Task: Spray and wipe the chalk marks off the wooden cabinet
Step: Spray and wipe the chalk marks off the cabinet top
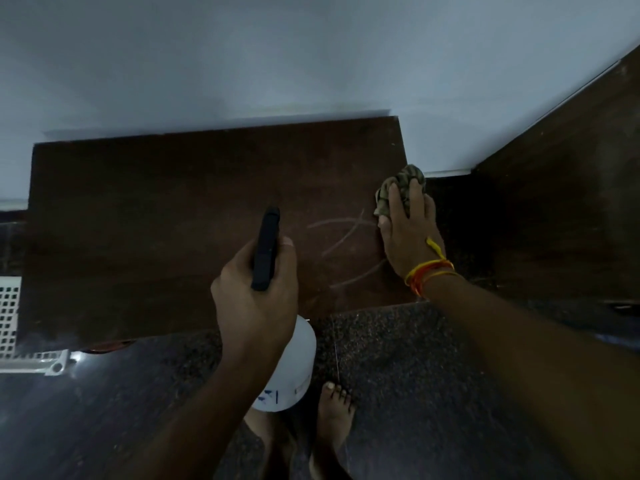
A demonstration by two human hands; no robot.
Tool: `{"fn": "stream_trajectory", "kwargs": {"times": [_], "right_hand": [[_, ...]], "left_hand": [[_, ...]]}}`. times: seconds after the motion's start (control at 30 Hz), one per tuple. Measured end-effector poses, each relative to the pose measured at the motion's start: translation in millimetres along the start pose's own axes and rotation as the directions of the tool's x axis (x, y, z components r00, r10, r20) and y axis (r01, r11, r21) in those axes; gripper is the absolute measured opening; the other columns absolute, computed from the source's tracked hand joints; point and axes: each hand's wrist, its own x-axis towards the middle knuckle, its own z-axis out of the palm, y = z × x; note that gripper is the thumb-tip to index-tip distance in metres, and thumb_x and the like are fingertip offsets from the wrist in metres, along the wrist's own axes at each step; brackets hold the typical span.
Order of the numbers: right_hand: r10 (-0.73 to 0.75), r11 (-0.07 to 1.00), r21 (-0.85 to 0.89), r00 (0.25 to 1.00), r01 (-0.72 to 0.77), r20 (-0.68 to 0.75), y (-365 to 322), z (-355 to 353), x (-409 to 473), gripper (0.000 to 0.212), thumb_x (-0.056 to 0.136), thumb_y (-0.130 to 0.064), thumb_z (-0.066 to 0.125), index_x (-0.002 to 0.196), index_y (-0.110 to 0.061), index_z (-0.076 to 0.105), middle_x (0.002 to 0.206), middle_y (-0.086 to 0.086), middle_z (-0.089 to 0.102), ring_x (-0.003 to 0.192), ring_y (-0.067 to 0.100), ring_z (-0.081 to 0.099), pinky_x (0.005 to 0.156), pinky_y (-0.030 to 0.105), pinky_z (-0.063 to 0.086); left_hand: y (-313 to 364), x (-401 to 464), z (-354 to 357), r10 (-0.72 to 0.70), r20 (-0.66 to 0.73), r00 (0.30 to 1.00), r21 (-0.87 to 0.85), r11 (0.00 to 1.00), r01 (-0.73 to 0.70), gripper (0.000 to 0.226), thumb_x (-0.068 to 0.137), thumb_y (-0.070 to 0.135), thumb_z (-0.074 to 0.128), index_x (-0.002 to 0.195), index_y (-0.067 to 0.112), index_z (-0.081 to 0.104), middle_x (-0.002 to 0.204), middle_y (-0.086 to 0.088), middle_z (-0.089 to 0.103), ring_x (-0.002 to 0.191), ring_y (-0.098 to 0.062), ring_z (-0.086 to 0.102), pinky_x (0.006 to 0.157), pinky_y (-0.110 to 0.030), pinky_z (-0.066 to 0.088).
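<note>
Dim corner: wooden cabinet (173, 209) top sat against the white wall (242, 57). Chalk marks (346, 244) ran at its 4 o'clock. Your left hand (254, 299) was clamped round the spray bottle (294, 368), black nozzle (266, 247) pointing 12 o'clock, likely staged to spray. Bottle opaque, fill unknown. Your right hand (410, 233) gripped the cloth (401, 190) at the marks' 2 o'clock edge, poised to wipe.

Dark wooden cabinet top (156, 209) against the wall, faint chalk marks (346, 244) near its right edge
</note>
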Motion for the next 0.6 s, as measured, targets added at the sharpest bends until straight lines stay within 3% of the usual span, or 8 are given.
{"fn": "stream_trajectory", "kwargs": {"times": [0.27, 0.4, 0.6], "right_hand": [[0.038, 0.998, 0.048, 0.999, -0.039, 0.013, 2.2, 3.9, -49.8, 0.062, 0.093, -0.041, 0.02, 0.145, -0.01, 0.033, 0.147, 0.029, 0.029, 0.129, 0.051, 0.034, 0.108, 0.056, 0.033], [0.092, 0.995, 0.049, 0.996, -0.091, -0.011, -1.0, 3.6, -26.4, 0.063, 0.092, -0.042, 0.019, 0.146, -0.01, 0.029, 0.148, 0.029, 0.027, 0.131, 0.05, 0.032, 0.112, 0.053, 0.026], [0.09, 0.993, 0.078, 0.996, -0.09, 0.007, -1.0, 7.9, -75.8, 0.06, 0.094, -0.042, 0.021, 0.147, -0.013, 0.029, 0.151, 0.025, 0.024, 0.135, 0.05, 0.025, 0.112, 0.055, 0.028]], "left_hand": [[-4.0, -12.3, -1.9, 0.009, 0.008, 1.0, 0.002, 1.0, -0.009, 0.029, 0.096, 0.033, 0.055, 0.077, 0.01, 0.061, 0.067, -0.027, 0.058, 0.06, -0.048, 0.058, 0.053, -0.056, 0.052], [-8.2, -15.0, 1.7, 0.039, -0.013, 0.999, 0.011, 0.999, -0.039, 0.028, 0.097, 0.033, 0.055, 0.069, 0.032, 0.053, 0.076, -0.026, 0.063, 0.061, -0.047, 0.058, 0.054, -0.056, 0.053], [-11.1, -24.7, 0.4, 0.006, 0.006, 1.0, 0.002, 1.0, -0.006, 0.035, 0.096, 0.035, 0.055, 0.078, 0.006, 0.062, 0.067, -0.028, 0.059, 0.061, -0.048, 0.058, 0.055, -0.057, 0.053]]}}
